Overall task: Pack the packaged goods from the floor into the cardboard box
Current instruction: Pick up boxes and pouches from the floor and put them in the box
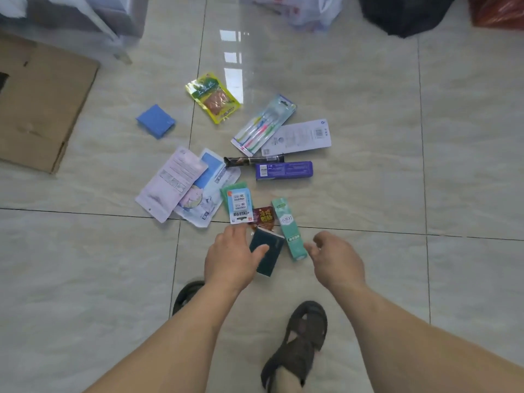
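Several packaged goods lie scattered on the tiled floor. My left hand (231,258) grips a dark teal packet (269,258), thumb across its face. My right hand (336,258) hovers with loosely curled fingers beside the near end of a mint green toothpaste box (289,228), holding nothing. Further out lie a green and white pack (237,204), a red snack sachet (263,217), a purple box (283,170), a toothbrush pack (263,123), a yellow snack bag (214,97) and a blue packet (156,120). The cardboard box (42,109) sits at the left edge.
Two flat pouches (181,185) overlap left of the pile. A white card pack (297,137) and a dark bar (252,160) lie near the toothbrushes. Plastic bags (312,9) and a black bag (402,12) line the far side. My sandalled feet (300,344) stand below.
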